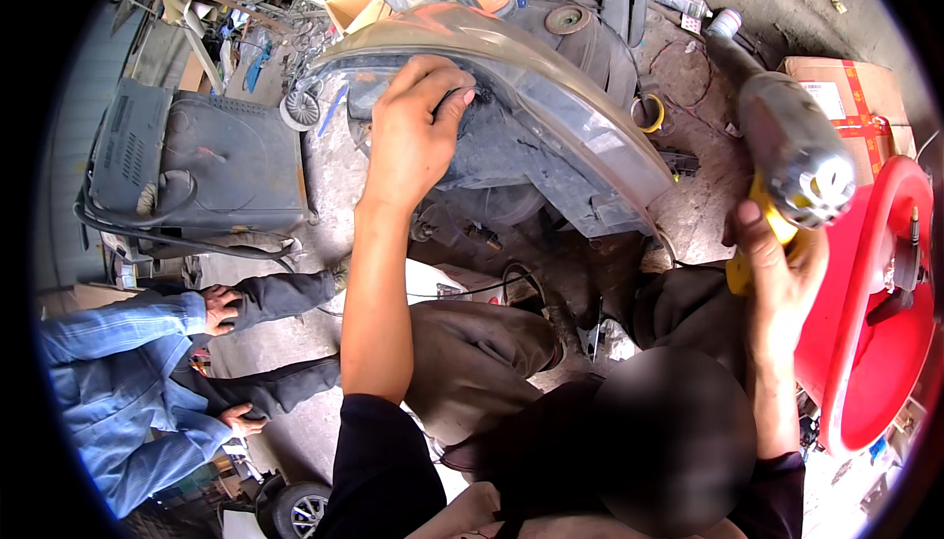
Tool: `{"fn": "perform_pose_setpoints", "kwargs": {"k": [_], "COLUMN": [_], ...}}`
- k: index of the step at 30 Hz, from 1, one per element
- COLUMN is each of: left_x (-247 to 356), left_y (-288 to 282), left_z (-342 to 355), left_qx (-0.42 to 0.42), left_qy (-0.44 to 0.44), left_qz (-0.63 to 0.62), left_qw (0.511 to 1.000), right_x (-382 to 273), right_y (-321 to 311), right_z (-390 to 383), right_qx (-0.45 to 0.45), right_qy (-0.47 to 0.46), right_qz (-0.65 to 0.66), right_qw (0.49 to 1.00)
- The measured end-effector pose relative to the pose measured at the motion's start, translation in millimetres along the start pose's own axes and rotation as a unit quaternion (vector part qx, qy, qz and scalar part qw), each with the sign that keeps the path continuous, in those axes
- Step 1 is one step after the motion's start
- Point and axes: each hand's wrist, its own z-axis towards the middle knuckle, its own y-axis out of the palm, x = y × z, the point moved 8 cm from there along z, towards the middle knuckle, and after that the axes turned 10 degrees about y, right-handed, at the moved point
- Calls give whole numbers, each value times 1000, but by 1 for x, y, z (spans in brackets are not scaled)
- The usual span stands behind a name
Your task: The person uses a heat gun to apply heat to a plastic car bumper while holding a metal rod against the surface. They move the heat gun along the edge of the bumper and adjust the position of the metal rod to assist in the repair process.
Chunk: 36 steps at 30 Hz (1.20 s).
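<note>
A large car headlight [590, 136] with a yellowed clear lens and a dark housing lies in front of me, its curved lens side facing away. My left hand [418, 111] is closed at the headlight's left part, fingers bent against the dark housing and thumb pressed toward them; the fingertips are partly hidden. Off to the right, my right hand [782, 269] wraps round the yellow handle of a heat gun [787, 126] with a grey metal barrel. Its narrow nozzle points away from me, apart from the headlight.
At the right stands a red basin [836, 342] with tools in it, beside a taped cardboard box [846, 106]. A grey metal machine [226, 160] with cables is at the left. Another person in a blue shirt [138, 372] sits at the lower left. Scrap [246, 8] lies far left.
</note>
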Motion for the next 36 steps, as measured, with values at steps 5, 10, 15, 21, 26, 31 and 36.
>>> {"fn": "perform_pose_setpoints", "kwargs": {"k": [5,10,15,21,26,31,36], "left_x": [-3,-6,-4,-5,-4,-5,-3], "left_y": [0,2,1,2,2,2,3], "left_z": [-1,-2,-1,-2,0,0,1], "left_qx": [-2,6,17,14,17,9,0], "left_qy": [-5,-3,18,9,21,22,19], "left_qz": [-15,-42,-35,-24,-15,-18,-16], "left_qw": [1000,999,999,1000,1000,1000,1000], "right_x": [-11,-19,-45,-50,-48,-43,-45], "right_y": [35,58,80,120,138,143,142], "right_z": [-4,9,16,44,54,55,51], "right_qx": [-114,-92,-10,37,30,31,24], "right_qy": [-56,-166,-258,-237,-252,-266,-282], "right_qz": [-22,-143,-337,-403,-440,-435,-434], "right_qw": [992,971,906,883,862,859,855]}}
